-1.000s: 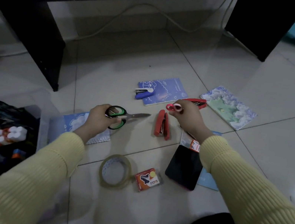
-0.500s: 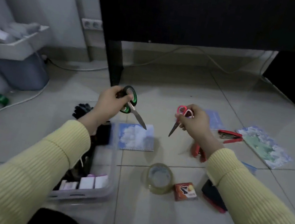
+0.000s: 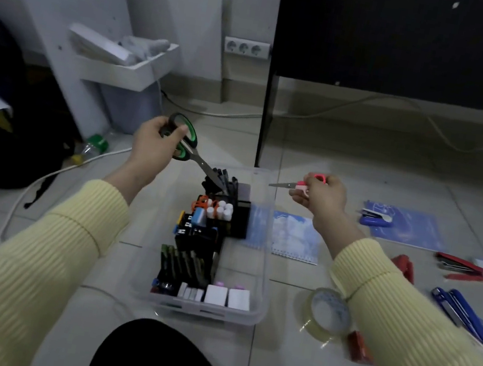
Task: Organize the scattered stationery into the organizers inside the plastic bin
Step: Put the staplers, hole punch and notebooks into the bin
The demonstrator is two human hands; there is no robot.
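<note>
My left hand [image 3: 153, 149] grips the green-handled scissors [image 3: 186, 149] by the handles, blades pointing down-right at the black organizers [image 3: 214, 220] inside the clear plastic bin [image 3: 262, 282]. My right hand [image 3: 322, 198] holds the small pink-handled scissors [image 3: 292, 185] just right of the bin's far corner, blade pointing left. On the floor to the right lie a tape roll [image 3: 327, 313], a small red box [image 3: 359, 346], red staplers [image 3: 461, 267], blue cutters [image 3: 461, 310], a blue stapler [image 3: 374, 219] and notebooks [image 3: 295, 236].
A black desk panel [image 3: 417, 43] and its leg stand behind the bin. A white shelf over a grey bin [image 3: 131, 68] is at the left, with a dark bag [image 3: 1, 142] and a white cable [image 3: 42, 181] on the floor. My dark knee [image 3: 159, 360] is at the bottom.
The view has swung left, bringing the bin to the centre. Both hands carried their scissors over it; the green scissors' tip now reaches the organizers, and the pink scissors' blade has turned to point left.
</note>
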